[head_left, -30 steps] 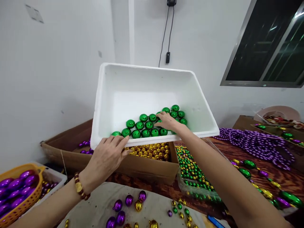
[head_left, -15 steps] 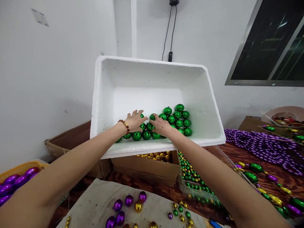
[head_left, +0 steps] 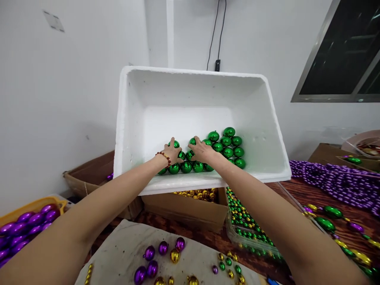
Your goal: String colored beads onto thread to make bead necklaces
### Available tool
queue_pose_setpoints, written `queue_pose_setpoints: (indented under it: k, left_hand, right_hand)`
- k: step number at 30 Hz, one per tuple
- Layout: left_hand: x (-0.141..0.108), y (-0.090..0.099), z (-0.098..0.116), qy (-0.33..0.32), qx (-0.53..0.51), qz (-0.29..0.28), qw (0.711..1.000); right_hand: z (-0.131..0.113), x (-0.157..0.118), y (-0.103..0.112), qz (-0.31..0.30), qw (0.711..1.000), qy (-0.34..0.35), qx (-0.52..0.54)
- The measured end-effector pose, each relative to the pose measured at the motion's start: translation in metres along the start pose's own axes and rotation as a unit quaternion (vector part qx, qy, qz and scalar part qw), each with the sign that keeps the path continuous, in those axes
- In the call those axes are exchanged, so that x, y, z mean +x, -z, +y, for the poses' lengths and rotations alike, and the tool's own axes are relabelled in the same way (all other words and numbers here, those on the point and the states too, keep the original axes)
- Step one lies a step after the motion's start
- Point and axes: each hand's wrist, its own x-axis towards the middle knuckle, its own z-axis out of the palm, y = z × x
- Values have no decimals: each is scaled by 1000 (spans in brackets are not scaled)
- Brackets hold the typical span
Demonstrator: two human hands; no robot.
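Observation:
Both hands reach into a white foam box tilted toward me. Shiny green balls lie along its lower side, heaped higher at the right. My left hand, with a beaded bracelet at the wrist, rests on the balls at the left, fingers spread, one ball under its fingertips. Just to the right, my right hand lies over more green balls with its fingers apart, touching a ball near its fingertips. Neither hand is closed round a ball.
Below the box stand a cardboard box of gold balls and a clear tray of small beads. Purple and gold balls lie on a pale board. A yellow basket sits left, purple bead strings right.
My left hand has shifted slightly right and down over the balls, its fingers now pointing more upward. The whole view has moved a little, showing more of the yellow basket.

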Motion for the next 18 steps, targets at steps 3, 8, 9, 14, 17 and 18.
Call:
queue_pose_setpoints:
  k: [3, 8, 9, 14, 17, 18]
  left_hand:
    - [-1, 0, 4, 13, -5, 2, 1000]
    - [-2, 4, 6, 34, -18, 9, 999]
    - [-2, 4, 6, 38, -21, 10, 999]
    - [-1, 0, 7, 48, -28, 25, 998]
    - [0, -2, 6, 46, -33, 35, 998]
    - [1, -2, 5, 47, -36, 36, 998]
  right_hand:
    - [0, 11, 2, -2, 1000, 6, -18]
    - [0, 15, 2, 10, 998, 39, -44]
    - [1, 15, 2, 12, 998, 44, -46]
    - [5, 10, 1, 29, 998, 44, -36]
    - [9, 8, 6, 46, 998, 31, -18]
    - [11, 6, 9, 50, 998, 26, -14]
